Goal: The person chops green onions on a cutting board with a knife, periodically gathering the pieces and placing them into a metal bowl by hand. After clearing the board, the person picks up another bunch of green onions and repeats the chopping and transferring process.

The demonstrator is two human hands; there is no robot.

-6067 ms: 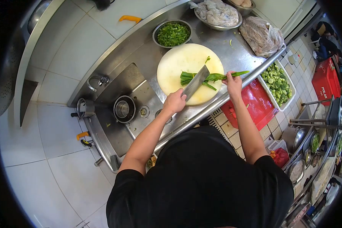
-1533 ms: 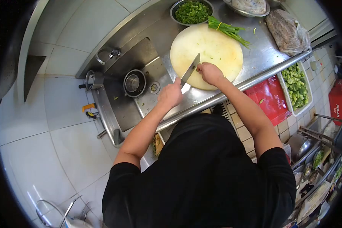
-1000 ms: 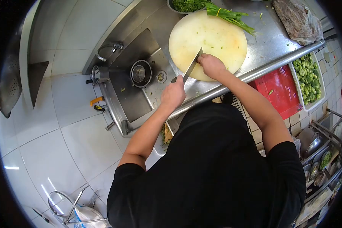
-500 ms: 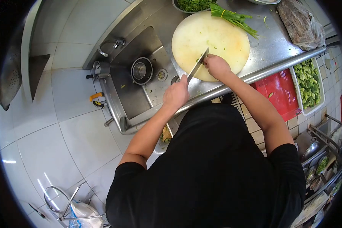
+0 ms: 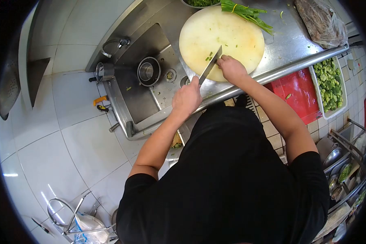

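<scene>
Left hand (image 5: 187,97): fingers closed around cleaver (image 5: 211,66) handle, blade over round cutting board (image 5: 240,40). Right hand (image 5: 232,70): fingers curled beside blade; held item indeterminable.

From just above the black-shirted torso (image 5: 225,175), the head camera faces forward and down over the counter (image 5: 284,46).

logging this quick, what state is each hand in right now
Left hand: closed, holding the knife.
Right hand: fingers bent by the blade, over the cutting board; whether it grips anything can't be told.
</scene>
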